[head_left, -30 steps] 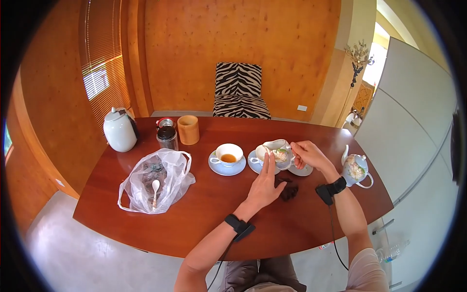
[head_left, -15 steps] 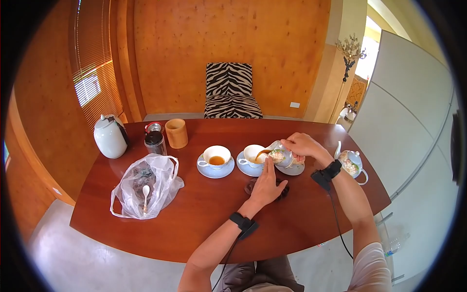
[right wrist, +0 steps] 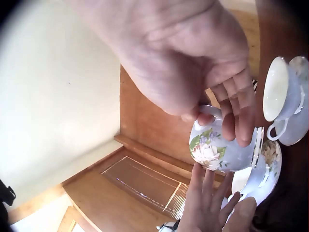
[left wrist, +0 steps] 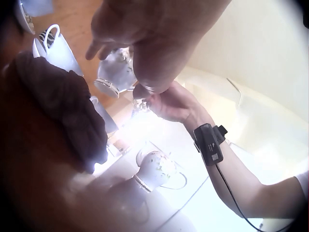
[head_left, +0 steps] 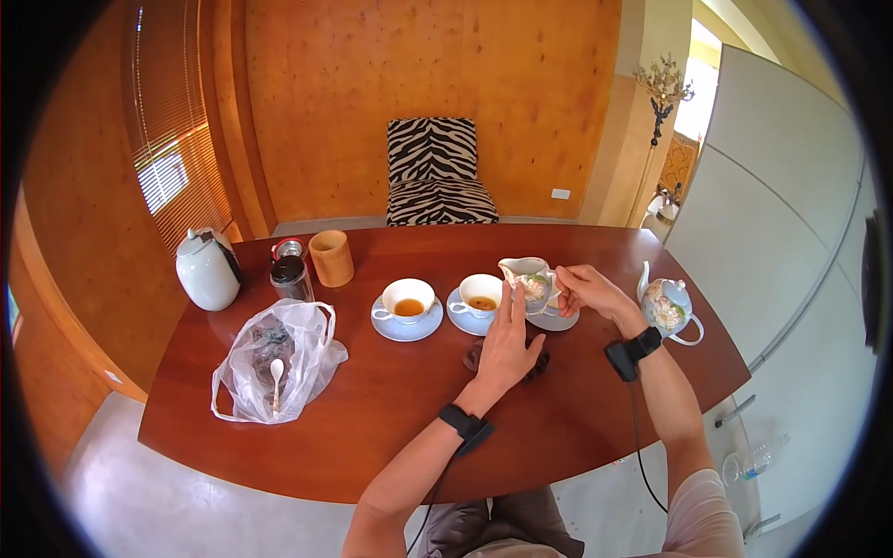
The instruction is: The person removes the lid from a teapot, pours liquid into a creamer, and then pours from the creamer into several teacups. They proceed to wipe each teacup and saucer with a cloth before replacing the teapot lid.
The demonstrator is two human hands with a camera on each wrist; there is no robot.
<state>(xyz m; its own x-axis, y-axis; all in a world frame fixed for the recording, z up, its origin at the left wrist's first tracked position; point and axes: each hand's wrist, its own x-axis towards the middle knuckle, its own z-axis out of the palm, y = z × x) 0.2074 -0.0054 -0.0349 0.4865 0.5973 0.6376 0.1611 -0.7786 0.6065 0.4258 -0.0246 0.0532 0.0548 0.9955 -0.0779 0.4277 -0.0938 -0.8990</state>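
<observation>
My right hand pinches the handle of a floral porcelain creamer jug, which is upright above the table, its spout pointing left. In the right wrist view, thumb and fingers meet at the handle of the jug. My left hand holds its fingers straight, fingertips at the jug's near side. Just left of the jug, a white teacup with brown tea sits on a blue saucer. Further left stands another cup of tea on its saucer. A third saucer shows partly under the jug.
A floral teapot stands at the right. Beneath my left hand lies a crumpled dark cloth. At the left are a plastic bag with a white spoon, a bamboo cup, a dark-lidded jar and a white kettle.
Half a second ago the jug was tipped left, pouring tea into the right cup; now it is upright and the stream has stopped. That cup holds tea. The left hand stays beside the jug.
</observation>
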